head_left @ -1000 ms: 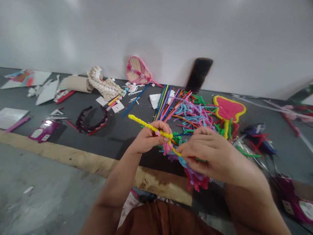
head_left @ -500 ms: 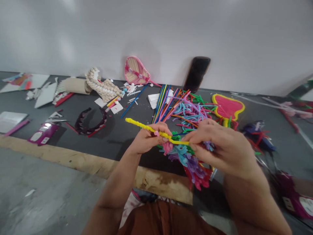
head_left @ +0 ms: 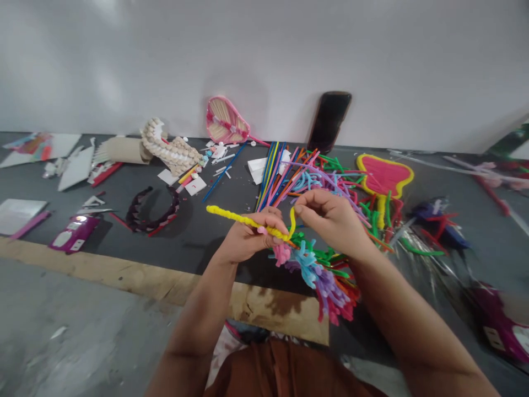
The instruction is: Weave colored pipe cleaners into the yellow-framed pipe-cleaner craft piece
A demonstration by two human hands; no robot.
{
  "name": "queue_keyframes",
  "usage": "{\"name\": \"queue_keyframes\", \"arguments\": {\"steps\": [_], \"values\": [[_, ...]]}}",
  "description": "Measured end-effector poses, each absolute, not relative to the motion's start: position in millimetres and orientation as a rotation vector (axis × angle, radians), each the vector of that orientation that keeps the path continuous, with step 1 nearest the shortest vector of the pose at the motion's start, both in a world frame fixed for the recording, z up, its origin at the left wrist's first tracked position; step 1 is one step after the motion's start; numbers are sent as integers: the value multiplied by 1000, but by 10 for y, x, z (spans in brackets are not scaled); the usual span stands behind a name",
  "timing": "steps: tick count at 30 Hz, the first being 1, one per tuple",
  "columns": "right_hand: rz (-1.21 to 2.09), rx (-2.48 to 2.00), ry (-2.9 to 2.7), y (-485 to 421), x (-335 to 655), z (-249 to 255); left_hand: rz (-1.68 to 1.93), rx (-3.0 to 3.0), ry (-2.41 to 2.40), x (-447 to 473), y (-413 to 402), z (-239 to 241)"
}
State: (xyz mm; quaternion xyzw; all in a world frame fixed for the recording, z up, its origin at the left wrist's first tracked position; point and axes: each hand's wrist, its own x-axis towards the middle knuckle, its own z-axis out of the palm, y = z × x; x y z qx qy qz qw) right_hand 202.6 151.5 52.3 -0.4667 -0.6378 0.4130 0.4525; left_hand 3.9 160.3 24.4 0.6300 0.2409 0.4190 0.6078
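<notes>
Yellow stem (head_left: 230, 214) slants away leftward, left fingers (head_left: 276, 222) pinching it, right fingers (head_left: 311, 216) its tail (head_left: 293, 223)

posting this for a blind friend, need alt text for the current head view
A person's left hand grips a yellow-wrapped rod, colorful fuzzy tufts below it, while the right hand pinches a yellow strand. Loose pipe cleaners lie behind on a dark table; a phone leans on the wall.

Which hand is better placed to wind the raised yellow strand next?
Probably the right hand: it pinches the yellow strand near its top, while the left hand holds the yellow stem.
</notes>
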Motion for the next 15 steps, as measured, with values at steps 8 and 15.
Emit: {"name": "queue_keyframes", "arguments": {"steps": [8,15], "values": [[539,-1119,-1856,1265,2305,896,986,1356,658,31,1605,213],[134,-985,-2263,1219,2255,848,1017,1396,614,20,1635,189]]}}
